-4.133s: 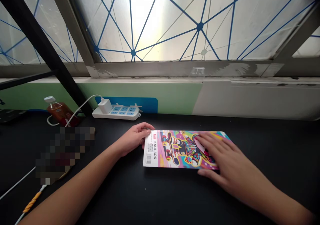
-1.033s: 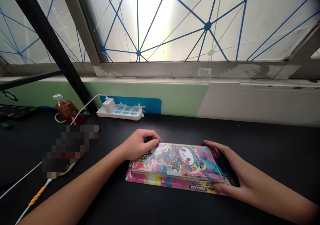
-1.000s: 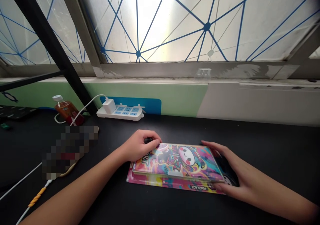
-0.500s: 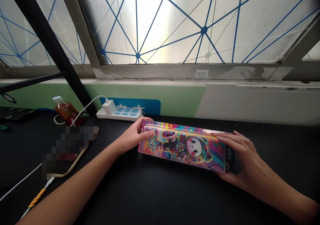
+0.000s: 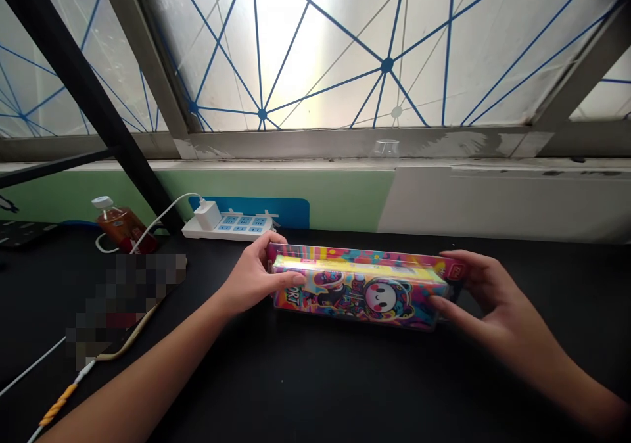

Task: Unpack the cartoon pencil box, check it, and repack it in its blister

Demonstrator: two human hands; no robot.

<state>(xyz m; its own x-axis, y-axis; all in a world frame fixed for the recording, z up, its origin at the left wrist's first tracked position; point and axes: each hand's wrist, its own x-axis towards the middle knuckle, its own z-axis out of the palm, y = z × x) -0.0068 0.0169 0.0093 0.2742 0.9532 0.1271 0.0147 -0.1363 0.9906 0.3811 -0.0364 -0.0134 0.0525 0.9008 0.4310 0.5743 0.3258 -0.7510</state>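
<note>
A colourful pencil box in a clear blister pack (image 5: 359, 293) stands on its long edge on the black table, its cartoon print facing me. My left hand (image 5: 254, 277) grips its left end, with the thumb across the front. My right hand (image 5: 486, 298) holds the right end, with the thumb on the front and the fingers reaching over the top. The pack's back and the table beneath it are hidden from this angle.
A white power strip (image 5: 227, 227) with a charger stands just behind the left hand. Further left are an amber drink bottle (image 5: 121, 226), a pixelated object (image 5: 123, 305) and a braided orange cable (image 5: 59, 403). A window wall rises behind the table.
The pack has tipped from a slanted pose up onto its long edge, and its top side now shows. Both hands have turned with it, and the view has shifted slightly.
</note>
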